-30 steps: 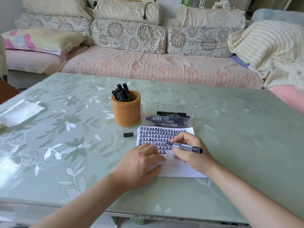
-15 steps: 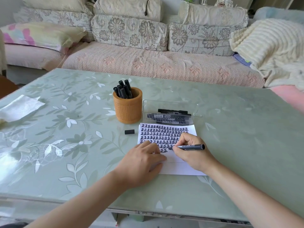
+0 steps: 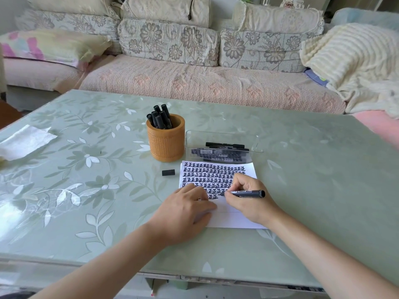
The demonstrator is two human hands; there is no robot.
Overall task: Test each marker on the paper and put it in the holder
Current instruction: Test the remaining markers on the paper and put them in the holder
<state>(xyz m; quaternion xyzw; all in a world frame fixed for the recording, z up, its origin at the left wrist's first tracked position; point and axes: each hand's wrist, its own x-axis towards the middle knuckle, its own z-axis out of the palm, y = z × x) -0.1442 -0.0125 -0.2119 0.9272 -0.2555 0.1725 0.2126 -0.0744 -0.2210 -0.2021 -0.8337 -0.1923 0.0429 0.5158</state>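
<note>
So, the person sits at a green floral table (image 3: 302,169), both hands low on the paper (image 3: 233,220). The paper lies just in front of the holder (image 3: 166,145), on the person's side of it and a bit toward their right hand. It is white, and its top half is filled with rows of the same black character.

The right hand (image 3: 248,199) pinches a black marker (image 3: 246,193) between thumb and fingers in a writing grip. The uncapped tip points back toward the holder side at the last written row, and the butt end points away. The tip looks to be on the paper, but the fingers half cover it, so contact is not certain.

The left hand (image 3: 183,212) grasps nothing. It rests palm down with relaxed fingers on the paper edge nearer the holder, pinning it.

The holder is an orange-brown round cup, standing upright. It has a bunch of capped black markers (image 3: 160,118) leaning inside.

Touching or just beside the holder, on the right-hand side, is a clear plastic case (image 3: 222,137). More black markers (image 3: 224,145) lie flat in it.

A loose black cap (image 3: 168,172) lies on the table near the holder's base, between the holder and the left hand.

Well apart from the holder, out at the table edge on the left-hand side, is a crumpled white tissue (image 3: 26,141). Beyond the holder is a floral sofa (image 3: 194,83), with a cream blanket (image 3: 356,61) at its far end.
</note>
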